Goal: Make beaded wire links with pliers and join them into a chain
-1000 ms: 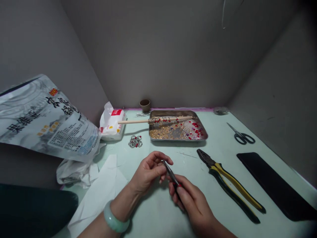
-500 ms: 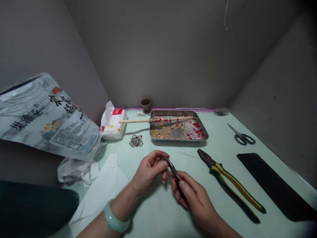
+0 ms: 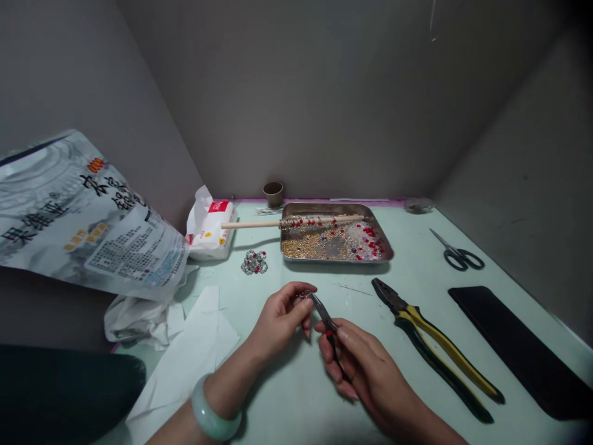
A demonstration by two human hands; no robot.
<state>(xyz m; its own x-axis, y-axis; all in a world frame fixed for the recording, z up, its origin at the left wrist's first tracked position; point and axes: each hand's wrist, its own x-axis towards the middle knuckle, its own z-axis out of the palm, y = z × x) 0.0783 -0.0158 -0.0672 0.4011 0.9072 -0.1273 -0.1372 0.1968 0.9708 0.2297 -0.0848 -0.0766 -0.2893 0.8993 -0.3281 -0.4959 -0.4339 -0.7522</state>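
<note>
My left hand [image 3: 283,314] is closed in a pinch on a small beaded wire piece [image 3: 303,295], mostly hidden by the fingers. In my right hand [image 3: 359,358] is a pair of small dark pliers [image 3: 325,318] with a red band near the joint. The tips of the pliers meet the beaded piece at my left fingertips. A finished-looking cluster of clear and red beads [image 3: 254,262] lies beyond my left hand. Behind it to the right, a metal tray [image 3: 340,262] holds gold, clear and red beads. A wooden stick [image 3: 252,225] strung with beaded wire rests across the tray.
Large yellow-and-green pliers [image 3: 430,343], scissors [image 3: 456,252] and a black flat object [image 3: 514,346] lie to the right. A tissue pack [image 3: 210,238], a printed bag [image 3: 102,222] and white paper [image 3: 185,364] are on the left. A small cup [image 3: 273,194] stands at the back.
My right hand has turned and its grip on the small pliers has loosened, with the handles showing more. My left hand stays nearly in place. The view has shifted slightly.
</note>
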